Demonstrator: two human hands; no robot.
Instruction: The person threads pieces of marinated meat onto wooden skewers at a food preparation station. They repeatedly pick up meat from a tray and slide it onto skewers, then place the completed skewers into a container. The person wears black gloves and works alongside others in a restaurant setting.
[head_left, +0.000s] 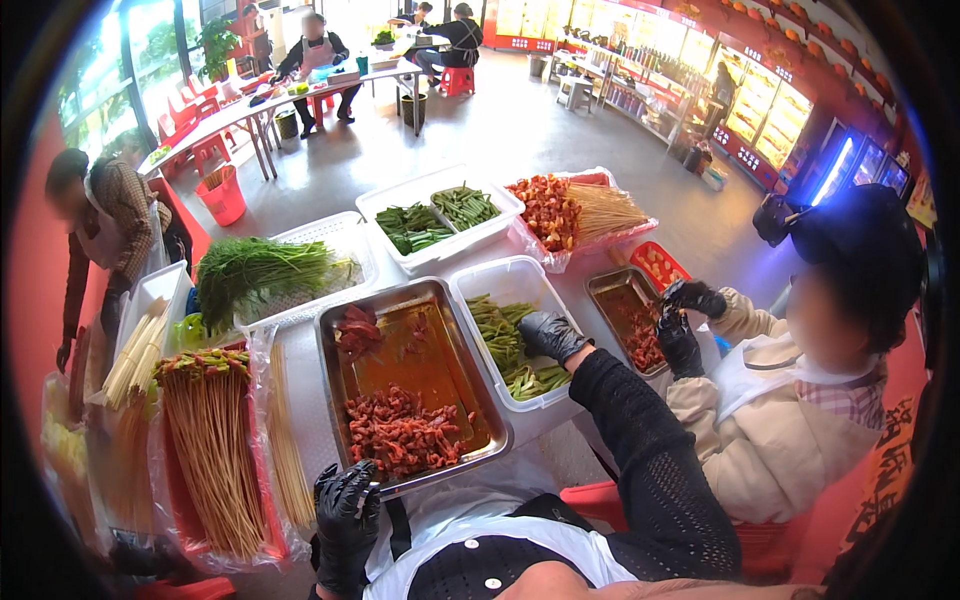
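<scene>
My left hand, in a black glove, is at the near left corner of a steel tray. Its fingers are curled, and I cannot tell what is between them. Small strips of red raw meat lie heaped at the tray's near end, with a darker meat lump at the far left in brownish liquid. My right hand, also gloved in black, reaches into a clear plastic tub. Its fingertips touch cut green vegetable stalks there; whether they grip any is hidden.
Bare bamboo skewers lie left of the tray, beside loaded skewers in a red bin. Leafy greens and a white divided tub stand beyond. At my right, a co-worker's gloved hands are over a smaller steel tray.
</scene>
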